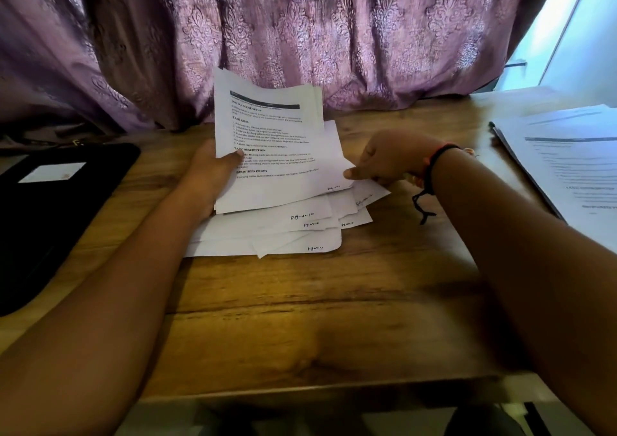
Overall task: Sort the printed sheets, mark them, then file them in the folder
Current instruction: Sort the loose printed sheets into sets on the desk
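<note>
My left grip (pixel 213 168) clamps the sheets (pixel 267 128) by their left edge. My right grip (pixel 387 162) pinches their near-right corner. The folder (pixel 66 202) lies leftward, nearer my left.

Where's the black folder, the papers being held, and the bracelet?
black folder (pixel 66 222): head view, on its plain black cover.
held sheets (pixel 267 128): head view, on the top printed page.
bracelet (pixel 431 168): head view, on the black cord at the right wrist.
</note>
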